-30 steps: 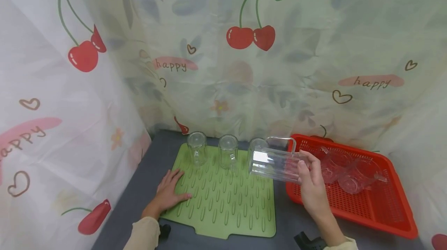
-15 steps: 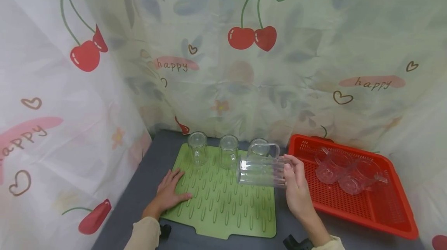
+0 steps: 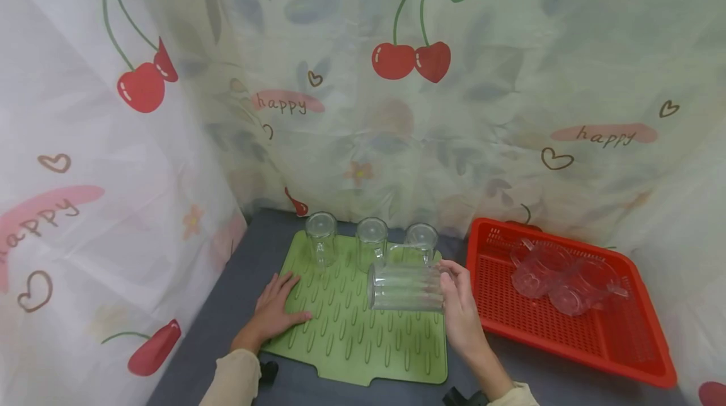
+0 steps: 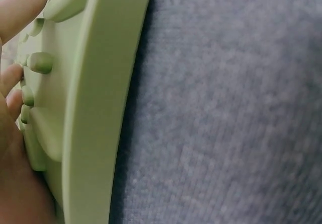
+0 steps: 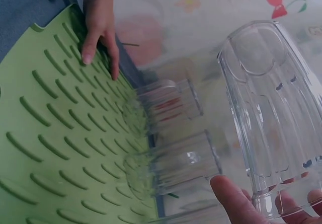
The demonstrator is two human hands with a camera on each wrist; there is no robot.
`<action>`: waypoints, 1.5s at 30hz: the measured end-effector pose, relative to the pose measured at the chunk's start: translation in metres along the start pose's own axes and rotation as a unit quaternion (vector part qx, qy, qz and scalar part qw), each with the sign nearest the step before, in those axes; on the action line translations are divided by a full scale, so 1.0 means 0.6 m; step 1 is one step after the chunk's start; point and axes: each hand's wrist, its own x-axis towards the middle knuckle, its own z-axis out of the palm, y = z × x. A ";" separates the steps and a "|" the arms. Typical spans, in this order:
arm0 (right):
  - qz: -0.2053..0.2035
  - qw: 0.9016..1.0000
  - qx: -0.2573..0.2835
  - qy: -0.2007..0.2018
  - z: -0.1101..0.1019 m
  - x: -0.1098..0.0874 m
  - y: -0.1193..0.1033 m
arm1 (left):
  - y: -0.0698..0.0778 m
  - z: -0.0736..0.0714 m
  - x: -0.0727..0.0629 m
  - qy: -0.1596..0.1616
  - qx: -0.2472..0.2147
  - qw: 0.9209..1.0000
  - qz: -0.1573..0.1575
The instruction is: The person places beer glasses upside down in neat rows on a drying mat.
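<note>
My right hand (image 3: 466,313) grips a clear glass mug (image 3: 404,289) by one end, its thumb on the near side. The mug lies on its side in the air above the ribbed green drying mat (image 3: 363,346), far end pointing left, handle upward. In the right wrist view the fingers (image 5: 234,196) curl at the end of the mug (image 5: 269,98). My left hand (image 3: 275,313) rests with fingers spread on the mat's left edge. Along the mat's back edge stand three glass mugs, bottoms up: a left one (image 3: 321,236), a middle one (image 3: 371,241) and a right one (image 3: 421,239).
To the right of the mat stands a red plastic basket (image 3: 590,354), with two more clear mugs (image 3: 574,292) lying in its back part. Grey cloth (image 3: 227,280) covers the table. A printed curtain (image 3: 351,110) closes off the back and sides.
My right hand has carried the mug leftward and somewhat lower, from beside the basket's left edge to above the mat's right half. The left hand has stayed in place.
</note>
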 end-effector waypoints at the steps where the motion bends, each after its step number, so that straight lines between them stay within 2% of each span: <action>1: 0.000 1.000 0.009 -0.004 0.002 -0.001 0.002 | 0.001 0.000 0.000 -0.001 -0.002 1.000 0.001; 6: 0.000 0.998 0.055 -0.023 0.015 -0.003 0.012 | 0.008 0.001 -0.006 0.011 -0.010 1.000 0.009; 10: 0.001 0.997 0.066 -0.026 0.025 -0.005 0.021 | 0.010 0.003 -0.011 0.032 -0.009 0.999 0.017; 15: 0.013 0.997 0.067 -0.020 0.033 -0.008 0.029 | 0.011 0.005 -0.011 0.036 -0.002 0.999 -0.001; 19: 0.025 0.997 0.075 -0.019 0.038 -0.011 0.034 | 0.016 0.010 -0.014 0.049 -0.010 0.999 0.000; 23: 0.034 0.998 0.057 -0.013 0.041 -0.012 0.039 | 0.029 0.018 -0.023 0.073 -0.030 0.997 0.011; 27: 0.045 0.998 0.031 -0.005 0.042 -0.012 0.043 | 0.052 0.023 -0.036 0.095 -0.057 0.994 0.024; 30: 0.054 0.998 0.029 -0.003 0.043 -0.012 0.045 | 0.075 0.024 -0.046 0.116 -0.095 0.988 0.041; 34: 0.061 0.997 0.055 -0.009 0.045 -0.010 0.048 | 0.109 0.022 -0.055 0.146 -0.151 0.975 0.071; 38: 0.072 0.995 0.073 -0.012 0.048 -0.010 0.052 | 0.141 0.016 -0.062 0.171 -0.178 0.963 0.111; 41: 0.075 0.994 0.075 -0.011 0.050 -0.010 0.055 | 0.163 0.010 -0.066 0.174 -0.195 0.956 0.137; 45: 0.075 0.994 0.080 -0.015 0.054 -0.011 0.058 | 0.187 0.004 -0.071 0.160 -0.217 0.950 0.160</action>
